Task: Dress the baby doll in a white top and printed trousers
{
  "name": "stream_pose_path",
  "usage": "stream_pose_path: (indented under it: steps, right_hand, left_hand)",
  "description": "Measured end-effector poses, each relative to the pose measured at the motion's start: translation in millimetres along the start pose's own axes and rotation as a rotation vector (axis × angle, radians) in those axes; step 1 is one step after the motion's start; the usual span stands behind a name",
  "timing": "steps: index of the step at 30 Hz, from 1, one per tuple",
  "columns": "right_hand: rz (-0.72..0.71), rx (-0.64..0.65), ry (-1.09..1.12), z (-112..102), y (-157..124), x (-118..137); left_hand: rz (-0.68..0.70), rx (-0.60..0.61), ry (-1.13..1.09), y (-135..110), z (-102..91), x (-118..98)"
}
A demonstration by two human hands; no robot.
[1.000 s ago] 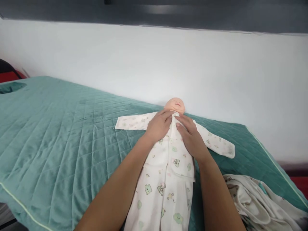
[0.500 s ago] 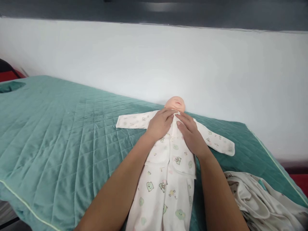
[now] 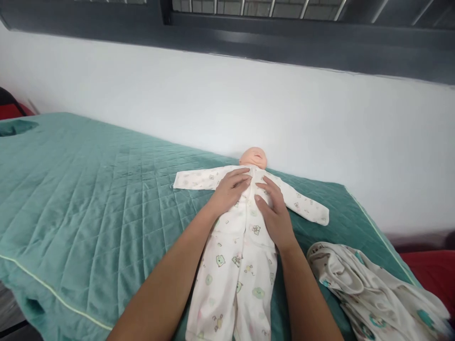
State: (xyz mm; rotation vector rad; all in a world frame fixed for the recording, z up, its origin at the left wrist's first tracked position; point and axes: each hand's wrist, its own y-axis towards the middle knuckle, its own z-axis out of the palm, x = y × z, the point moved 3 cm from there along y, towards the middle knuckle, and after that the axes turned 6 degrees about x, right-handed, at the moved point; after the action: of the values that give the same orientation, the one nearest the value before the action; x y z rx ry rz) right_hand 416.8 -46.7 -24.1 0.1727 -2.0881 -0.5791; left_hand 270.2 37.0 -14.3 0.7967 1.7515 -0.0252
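A baby doll (image 3: 253,157) lies on its back, its head by the wall. It is dressed in a white long-sleeved baby top (image 3: 232,222) and white baby trousers (image 3: 227,279), both printed with small green bears. The sleeves stretch out to either side. My left hand (image 3: 232,188) rests on the chest left of the front seam, fingers extended and nothing gripped. On the other side of the seam, my right hand (image 3: 275,210) lies on the top with thumb and fingers apart. The ends of the trouser legs are cut off by the frame's bottom edge.
A green quilted cover (image 3: 106,199) spreads beneath the doll. To the right lies a crumpled white printed cloth (image 3: 373,289). A white wall (image 3: 159,90) rises behind, below a dark ledge (image 3: 227,38) with bars. Red seats show at both sides.
Both hands have slid down from the neckline to the chest, and the right fingers have spread. The view has tilted up, showing window bars.
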Motion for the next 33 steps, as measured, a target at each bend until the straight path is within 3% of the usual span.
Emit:
stream_pose_path:
  steps: [15,24,33]
  right_hand:
    - [0.017,0.09,-0.122,-1.2,-0.5,1.4]
    - [0.014,-0.01,-0.03,-0.3,-1.0,6.2]
    - [0.002,-0.014,-0.026,-0.7,-1.6,8.3]
  left_hand:
    - [-0.022,-0.004,-0.02,2.2,-0.5,-2.2]
    - [-0.004,0.002,0.009,0.2,-0.2,-3.7]
    - [-0.007,0.015,0.001,1.5,-0.8,-1.5]
